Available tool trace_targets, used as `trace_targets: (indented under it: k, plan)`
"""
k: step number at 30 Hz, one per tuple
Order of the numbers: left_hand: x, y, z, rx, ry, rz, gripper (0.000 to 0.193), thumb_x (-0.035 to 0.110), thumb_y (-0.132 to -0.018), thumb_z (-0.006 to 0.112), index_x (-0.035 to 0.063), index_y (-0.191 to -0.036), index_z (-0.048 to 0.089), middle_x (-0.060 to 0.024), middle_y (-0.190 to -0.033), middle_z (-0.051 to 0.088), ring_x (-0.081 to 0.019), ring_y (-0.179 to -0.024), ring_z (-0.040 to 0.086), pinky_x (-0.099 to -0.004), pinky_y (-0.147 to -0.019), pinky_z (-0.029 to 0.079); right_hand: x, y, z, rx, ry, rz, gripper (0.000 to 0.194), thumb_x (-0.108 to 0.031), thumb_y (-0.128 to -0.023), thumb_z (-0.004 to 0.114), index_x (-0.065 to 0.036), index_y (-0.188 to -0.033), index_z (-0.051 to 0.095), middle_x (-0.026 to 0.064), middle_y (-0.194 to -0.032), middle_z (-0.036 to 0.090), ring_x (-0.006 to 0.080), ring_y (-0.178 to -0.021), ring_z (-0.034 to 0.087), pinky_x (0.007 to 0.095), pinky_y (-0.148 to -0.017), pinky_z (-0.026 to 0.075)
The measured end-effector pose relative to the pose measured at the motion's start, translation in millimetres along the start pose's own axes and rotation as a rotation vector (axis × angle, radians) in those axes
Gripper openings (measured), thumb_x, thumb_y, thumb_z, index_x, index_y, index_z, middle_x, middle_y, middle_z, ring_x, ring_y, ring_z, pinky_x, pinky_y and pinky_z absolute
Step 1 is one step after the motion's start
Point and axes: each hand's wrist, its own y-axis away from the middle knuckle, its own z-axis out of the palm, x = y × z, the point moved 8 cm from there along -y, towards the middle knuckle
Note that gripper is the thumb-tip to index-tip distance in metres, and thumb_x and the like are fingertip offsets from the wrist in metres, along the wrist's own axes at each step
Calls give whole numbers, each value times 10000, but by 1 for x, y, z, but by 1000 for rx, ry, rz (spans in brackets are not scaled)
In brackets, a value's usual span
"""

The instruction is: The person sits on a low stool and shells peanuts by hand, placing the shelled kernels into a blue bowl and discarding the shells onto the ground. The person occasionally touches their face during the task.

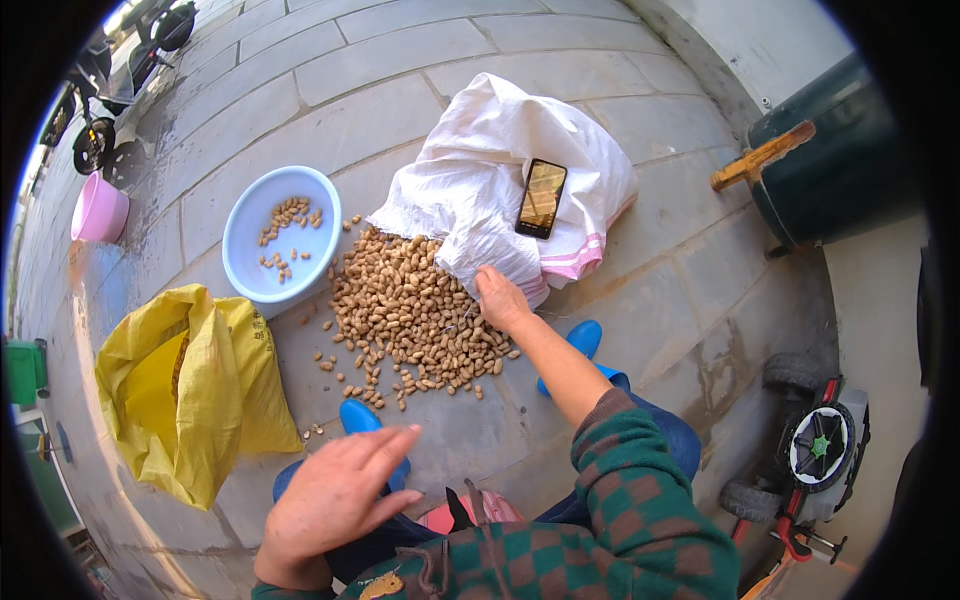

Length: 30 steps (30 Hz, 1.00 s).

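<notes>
My right hand (501, 298) has its fingertips on the crumpled mouth of a white woven sack (480, 172), at the right side of a heap of unshelled peanuts (409, 307); its fingers look closed on the sack's edge. A smartphone (541, 198) lies on the sack. My left hand (345, 487) is raised near my left knee, palm down, thumb apart from the fingers, holding nothing. Beyond it, left of the heap, a light blue plastic basin (282, 234) holds some peanuts. A yellow woven sack (195, 382) stands with its mouth spread, peanuts partly visible inside.
Loose peanuts lie on the stone paving around my blue shoes (360, 417). A pink bucket (100, 208) and a parked scooter (112, 82) stand at the upper left. On the right are a dark green cylindrical tank (832, 157) and a wheeled machine (810, 450).
</notes>
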Motion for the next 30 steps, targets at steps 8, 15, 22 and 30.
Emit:
trace_targets:
  k: [8, 15, 22, 30]
  plan:
    - [-247, 34, 39, 224, 832, -593, 321, 187, -947, 593, 35, -1229, 580, -56, -1099, 653, -126, -882, 639, -272, -716, 542, -66, 75, 119, -376, -165, 78, 130, -107, -855, 514, -68, -950, 594, 151, -998, 637, 350, -960, 608, 452, -819, 491]
    - [-437, 49, 195, 89, 427, -963, 236, 178, -907, 629, 12, -1073, 652, -103, -935, 686, -146, -783, 659, -304, -708, 543, -81, 109, 180, -575, -197, 127, 216, -108, -844, 502, -62, -1001, 645, 157, -1082, 653, 342, -1019, 619, 431, -879, 498]
    - [-498, 50, 233, 323, 60, -978, 199, 134, -841, 662, 77, -1031, 678, -106, -979, 675, -258, -841, 666, -377, -787, 526, -87, 88, 200, -623, -165, 95, 230, -100, -863, 503, -61, -1035, 651, 150, -1085, 654, 338, -1015, 618, 425, -875, 499]
    - [-484, 37, 253, 261, 42, -806, 213, 181, -827, 690, 137, -1021, 616, -84, -1113, 541, -314, -961, 617, -449, -787, 518, -120, 72, 243, -652, -209, -15, 231, -128, -890, 502, -74, -1059, 649, 167, -1080, 650, 349, -995, 625, 454, -849, 506]
